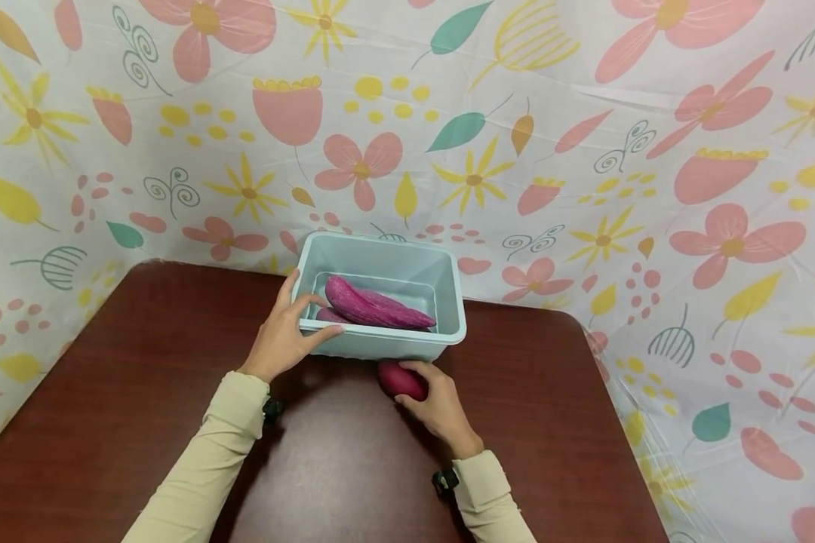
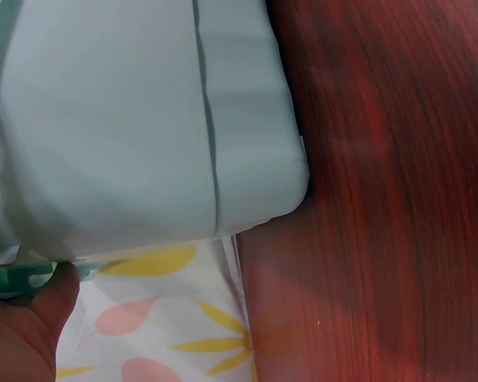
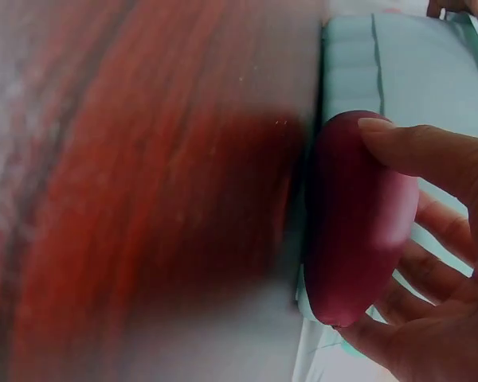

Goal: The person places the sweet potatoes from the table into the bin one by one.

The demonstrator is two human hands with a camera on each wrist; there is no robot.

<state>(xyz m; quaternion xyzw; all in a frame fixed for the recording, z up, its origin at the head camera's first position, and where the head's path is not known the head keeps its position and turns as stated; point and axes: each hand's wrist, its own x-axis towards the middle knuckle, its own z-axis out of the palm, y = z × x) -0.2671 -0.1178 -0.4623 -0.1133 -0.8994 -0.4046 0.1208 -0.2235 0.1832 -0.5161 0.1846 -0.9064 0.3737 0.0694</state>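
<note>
A pale blue-grey plastic bin [image 1: 380, 339] stands at the back of the table. Inside it lie several long, mottled purple vegetables [image 1: 373, 305], the front one curved with a tapered end. My left hand [image 1: 287, 335] grips the bin's front left corner, its thumb along the front rim. In front of the bin, my right hand [image 1: 441, 403] holds a smooth, dark-red, mango-shaped fruit [image 3: 358, 223] between thumb and fingers. The fruit is low over the table, close by the bin's front wall.
The dark brown wooden table [image 1: 550, 422] has rounded back corners. Behind it and along both sides hangs a white cloth [image 1: 482, 136] printed with flowers and leaves, close behind the bin.
</note>
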